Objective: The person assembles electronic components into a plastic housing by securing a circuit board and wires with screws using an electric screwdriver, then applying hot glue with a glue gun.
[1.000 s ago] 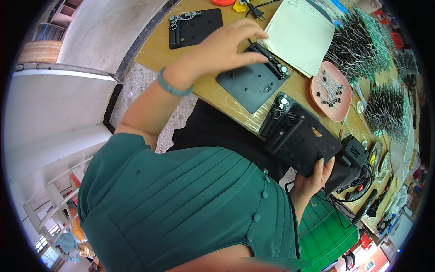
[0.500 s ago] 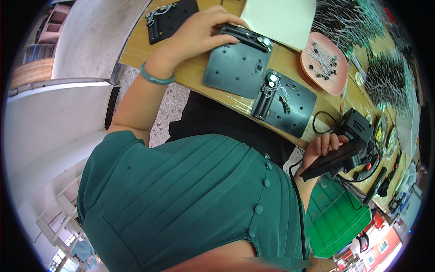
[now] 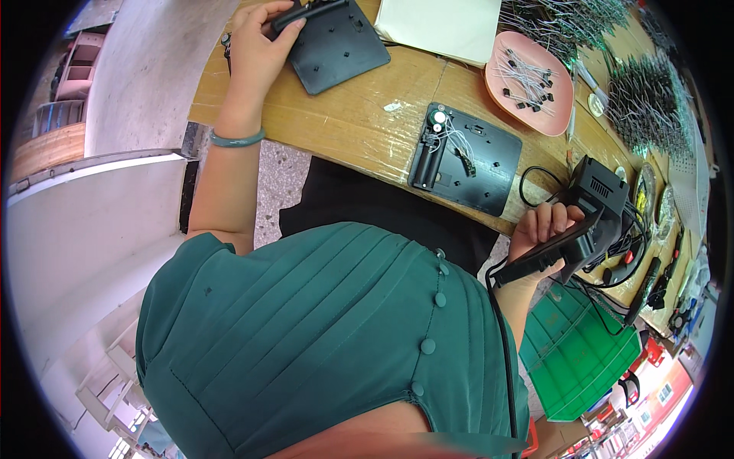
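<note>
My left hand grips the rolled edge of a black plastic panel at the table's far left, thumb on top and fingers beyond. A second black panel lies near the table's front edge, with white wires, a small connector and a round silver part on it. My right hand is at the right with curled fingers, beside a black boxy device. A flat black piece with a cable hides its palm and part of its fingers, so what it holds cannot be made out.
A pink plate holds small black parts with white wires. Behind it lie heaps of wired parts and a whitish sheet. Cables and tools crowd the right side. A green crate stands below the table's right end.
My left hand has carried its panel leftward and away from the wired panel, over where another panel lay. The view has shifted slightly; my right hand remains beside the black device.
</note>
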Motion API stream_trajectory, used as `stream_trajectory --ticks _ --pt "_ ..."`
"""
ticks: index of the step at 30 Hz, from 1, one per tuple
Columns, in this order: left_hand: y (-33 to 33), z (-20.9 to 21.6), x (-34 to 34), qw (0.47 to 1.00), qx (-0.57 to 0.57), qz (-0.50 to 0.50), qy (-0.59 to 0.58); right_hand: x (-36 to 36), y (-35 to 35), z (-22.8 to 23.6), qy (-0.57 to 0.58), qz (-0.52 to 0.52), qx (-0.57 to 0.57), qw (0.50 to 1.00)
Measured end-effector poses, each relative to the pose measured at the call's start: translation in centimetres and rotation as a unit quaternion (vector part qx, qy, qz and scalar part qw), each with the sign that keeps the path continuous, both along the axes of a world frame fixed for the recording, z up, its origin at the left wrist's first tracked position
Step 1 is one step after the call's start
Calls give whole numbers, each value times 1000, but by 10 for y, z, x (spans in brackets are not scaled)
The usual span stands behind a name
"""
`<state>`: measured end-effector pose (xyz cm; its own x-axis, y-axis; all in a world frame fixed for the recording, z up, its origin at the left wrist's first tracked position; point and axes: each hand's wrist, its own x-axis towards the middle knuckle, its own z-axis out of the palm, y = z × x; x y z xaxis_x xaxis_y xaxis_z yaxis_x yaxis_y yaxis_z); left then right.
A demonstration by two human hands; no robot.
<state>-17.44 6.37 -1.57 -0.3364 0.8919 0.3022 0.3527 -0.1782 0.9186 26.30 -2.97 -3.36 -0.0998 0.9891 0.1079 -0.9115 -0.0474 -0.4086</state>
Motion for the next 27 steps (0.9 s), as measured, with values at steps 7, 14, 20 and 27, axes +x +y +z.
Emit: stream_trajectory --ticks 7,14,20,27 --pt "-30 32 108 952 59 -192 229 2 -1 -8 -12 -1 44 999" --pt "-40 14 156 892 59 -356 274 0 -1 -7 -17 -10 39 999" --pt "-38 19 140 903 -43 -409 121 4 -3 -11 -16 -8 36 999" --pt "-41 12 116 911 -65 -361 -190 -6 -9 -1 -44 -33 1 998"
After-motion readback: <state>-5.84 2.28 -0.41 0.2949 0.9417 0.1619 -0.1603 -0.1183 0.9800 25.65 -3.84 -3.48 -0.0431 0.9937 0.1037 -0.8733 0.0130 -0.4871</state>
